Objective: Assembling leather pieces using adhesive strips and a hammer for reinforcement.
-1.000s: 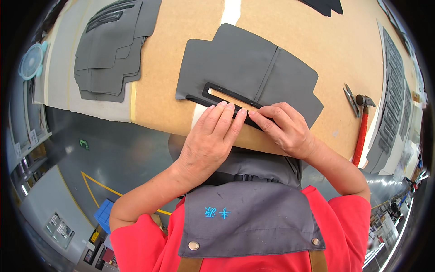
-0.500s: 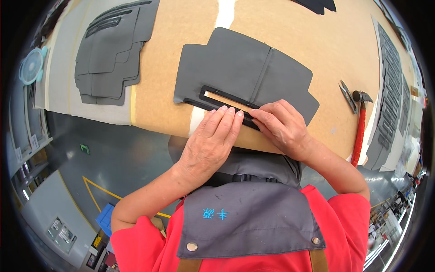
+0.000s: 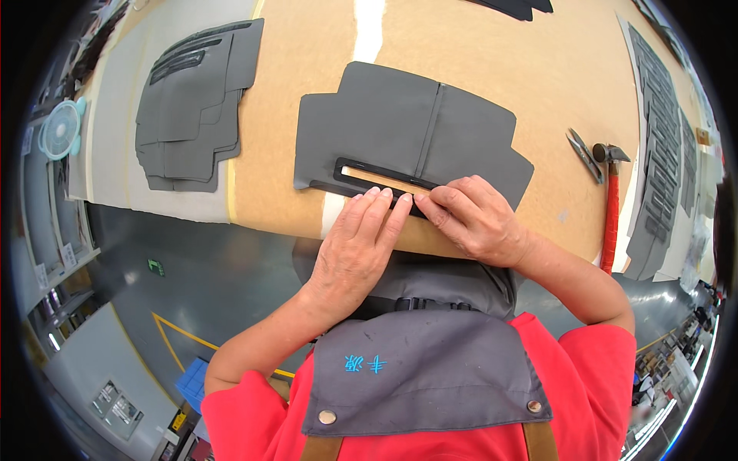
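Note:
A dark grey sheet panel (image 3: 384, 123), leather-like, with stepped corners and a raised seam, lies flat near the table's front edge. Along its near side runs a long slot with a black border (image 3: 377, 173), through which the tabletop shows. My left hand (image 3: 357, 242) lies with fingers stretched out, their tips pressing on the panel's near black strip. Just to the right, my right hand (image 3: 480, 223) has its thumb and curled fingers pinched at the same strip, by the slot's right end. The fingers hide that end of the slot.
On the left lies a stack of similar grey panels (image 3: 184, 115). A hammer (image 3: 611, 200) with a red handle and a pair of metal snips (image 3: 584, 156) lie at right. Beyond them are more black-trimmed grey pieces (image 3: 653, 154). A small light-blue fan (image 3: 61, 129) stands far left.
The view has shifted slightly, so the panel appears lower and further left. My left fingertips sit a little further right along the strip. My right hand keeps its pinch near the slot's end.

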Demonstrator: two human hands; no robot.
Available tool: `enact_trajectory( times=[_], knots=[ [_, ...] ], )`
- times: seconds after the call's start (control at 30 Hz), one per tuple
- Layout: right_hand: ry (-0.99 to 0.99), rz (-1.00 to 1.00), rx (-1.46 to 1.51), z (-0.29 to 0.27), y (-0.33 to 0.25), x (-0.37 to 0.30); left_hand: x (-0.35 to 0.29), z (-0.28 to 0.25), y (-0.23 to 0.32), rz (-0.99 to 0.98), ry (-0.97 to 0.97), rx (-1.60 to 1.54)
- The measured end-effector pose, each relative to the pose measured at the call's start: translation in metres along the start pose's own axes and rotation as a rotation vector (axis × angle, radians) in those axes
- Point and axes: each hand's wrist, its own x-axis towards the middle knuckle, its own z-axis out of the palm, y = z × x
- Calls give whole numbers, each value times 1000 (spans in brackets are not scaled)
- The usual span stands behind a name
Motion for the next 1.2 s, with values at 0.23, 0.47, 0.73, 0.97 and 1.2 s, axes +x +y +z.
enact_trajectory(
  times=[0.23, 0.47, 0.73, 0.97, 1.2],
  knots=[
    [-32, 262, 102, 2, -1, 0, -4, 8, 6, -8, 13, 48],
    [58, 294, 198, 3, -2, -7, -5, 11, 7, -41, 27, 51],
    [18, 35, 7, -1, 2, -12, -3, 10, 9, -65, 48, 1],
    [-18, 98, 113, -4, 4, -13, -4, 13, 12, -66, 34, 33],
    [-25, 84, 132, -8, 2, -19, -5, 17, 11, -39, 63, 50]
  ],
)
